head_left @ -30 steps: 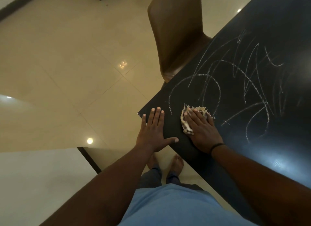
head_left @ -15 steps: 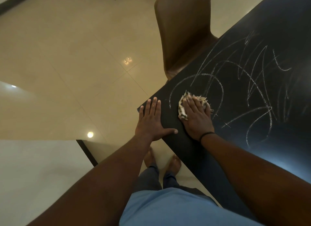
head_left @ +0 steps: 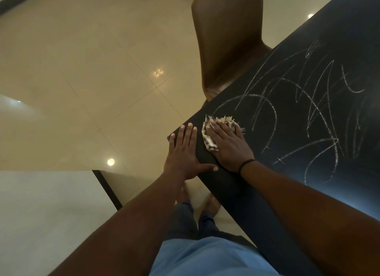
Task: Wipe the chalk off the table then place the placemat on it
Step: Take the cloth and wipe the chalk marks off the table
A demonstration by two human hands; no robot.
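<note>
At the tabletop's [head_left: 287, 193] near corner, the left hand [head_left: 183, 154] lies flat, fingers straight. Just beside it, the right hand [head_left: 228, 146] presses a frayed striped cloth [head_left: 207, 140] with flat fingers. Chalk scribbles [head_left: 308, 111] spread rightward.

The right hand [head_left: 228, 146] has pushed the frayed striped beige cloth [head_left: 209, 136] farther up the black table [head_left: 308, 183], closer to the white chalk loop [head_left: 246, 103].
</note>
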